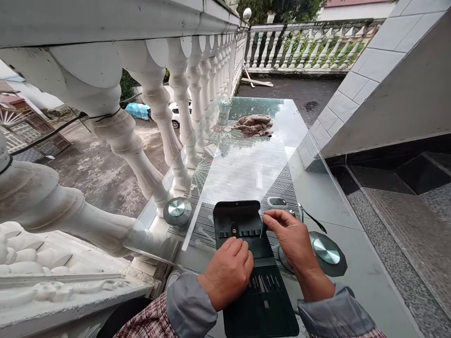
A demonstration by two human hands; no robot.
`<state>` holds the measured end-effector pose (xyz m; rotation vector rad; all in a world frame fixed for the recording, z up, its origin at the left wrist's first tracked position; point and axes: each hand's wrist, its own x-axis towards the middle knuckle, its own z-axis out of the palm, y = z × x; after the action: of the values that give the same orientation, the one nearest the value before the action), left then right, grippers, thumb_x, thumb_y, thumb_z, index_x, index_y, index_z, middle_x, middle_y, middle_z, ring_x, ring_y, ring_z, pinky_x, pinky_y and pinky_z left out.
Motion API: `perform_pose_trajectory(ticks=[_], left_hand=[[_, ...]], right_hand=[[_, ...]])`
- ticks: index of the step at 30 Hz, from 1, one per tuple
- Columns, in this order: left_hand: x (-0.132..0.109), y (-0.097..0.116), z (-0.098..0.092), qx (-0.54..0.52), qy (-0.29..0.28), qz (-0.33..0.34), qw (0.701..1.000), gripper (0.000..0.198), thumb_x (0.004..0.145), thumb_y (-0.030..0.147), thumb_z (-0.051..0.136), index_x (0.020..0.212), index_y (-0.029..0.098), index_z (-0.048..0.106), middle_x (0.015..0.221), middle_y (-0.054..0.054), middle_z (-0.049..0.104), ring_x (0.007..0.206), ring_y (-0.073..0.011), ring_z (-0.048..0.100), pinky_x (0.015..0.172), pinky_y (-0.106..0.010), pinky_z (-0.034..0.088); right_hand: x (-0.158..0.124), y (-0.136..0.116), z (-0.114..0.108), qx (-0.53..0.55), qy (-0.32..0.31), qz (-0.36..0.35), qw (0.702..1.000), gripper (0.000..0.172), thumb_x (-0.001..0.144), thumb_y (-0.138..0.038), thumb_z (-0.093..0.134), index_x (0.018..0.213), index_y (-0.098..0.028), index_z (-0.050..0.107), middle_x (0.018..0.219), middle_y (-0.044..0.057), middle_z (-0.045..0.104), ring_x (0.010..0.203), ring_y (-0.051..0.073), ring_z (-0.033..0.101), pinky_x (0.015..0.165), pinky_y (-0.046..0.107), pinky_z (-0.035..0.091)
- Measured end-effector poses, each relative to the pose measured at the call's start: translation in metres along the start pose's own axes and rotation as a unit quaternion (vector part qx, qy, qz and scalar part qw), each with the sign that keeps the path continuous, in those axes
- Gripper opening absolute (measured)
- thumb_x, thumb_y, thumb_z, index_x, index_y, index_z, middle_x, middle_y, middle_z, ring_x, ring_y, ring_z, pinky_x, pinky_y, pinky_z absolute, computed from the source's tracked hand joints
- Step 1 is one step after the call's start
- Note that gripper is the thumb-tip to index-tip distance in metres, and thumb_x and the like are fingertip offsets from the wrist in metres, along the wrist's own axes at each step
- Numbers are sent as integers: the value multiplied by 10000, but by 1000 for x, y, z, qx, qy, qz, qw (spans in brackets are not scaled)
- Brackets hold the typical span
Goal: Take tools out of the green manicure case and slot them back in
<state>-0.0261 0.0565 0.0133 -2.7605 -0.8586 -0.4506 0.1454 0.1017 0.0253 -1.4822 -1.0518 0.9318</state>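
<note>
A black tool case (246, 263) lies open on the glass table (246, 159) in front of me. Its upper half has elastic loops, and several small metal tools sit in the lower half. My left hand (228, 272) rests on the middle of the case with its fingers curled down onto it. My right hand (291, 239) is at the case's right edge, pinching a small dark slender tool (262, 229) between thumb and fingers. Just beyond that hand lie a small grey device (277, 203) and a thin metal tool (310, 217).
A white stone balustrade (148, 108) runs along the table's left side. Round metal fittings (177, 210) (326, 252) sit under the glass. A crumpled brown cloth (254, 125) lies at the table's far end. A tiled wall (380, 75) and dark steps rise on the right.
</note>
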Motion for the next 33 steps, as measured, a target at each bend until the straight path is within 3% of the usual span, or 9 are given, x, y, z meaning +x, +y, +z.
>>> perform_pose_trajectory(ticks=[7,15,22,33], left_hand=[[-5,0,3,39,17,34,999,242,876,160,438,1043,61,582,1097,-158,608,1022,-263,568,954,-433,382],[-4,0,9,49,19,47,997,261,869,147,418,1056,56,576,1076,-168,617,970,-246,600,946,-444,390],[-6,1,8,43,-3,42,998,263,879,160,414,1059,55,575,1110,-187,603,994,-253,593,923,-444,400],[-7,1,5,41,-4,39,998,274,875,175,421,1054,54,590,1110,-181,609,995,-260,593,927,-432,401]], right_hand=[[13,15,12,-68,51,-74,994,258,677,-425,655,762,-181,654,798,38,642,755,176,572,752,346,450],[18,17,26,-82,18,-92,992,286,689,-453,642,758,-175,651,761,35,639,704,172,570,698,331,453],[10,15,32,-84,39,-143,985,232,719,-415,634,759,-187,640,797,33,623,742,168,574,717,318,462],[8,12,35,-152,-36,-155,976,213,750,-406,602,714,-200,643,764,36,636,735,177,574,705,315,447]])
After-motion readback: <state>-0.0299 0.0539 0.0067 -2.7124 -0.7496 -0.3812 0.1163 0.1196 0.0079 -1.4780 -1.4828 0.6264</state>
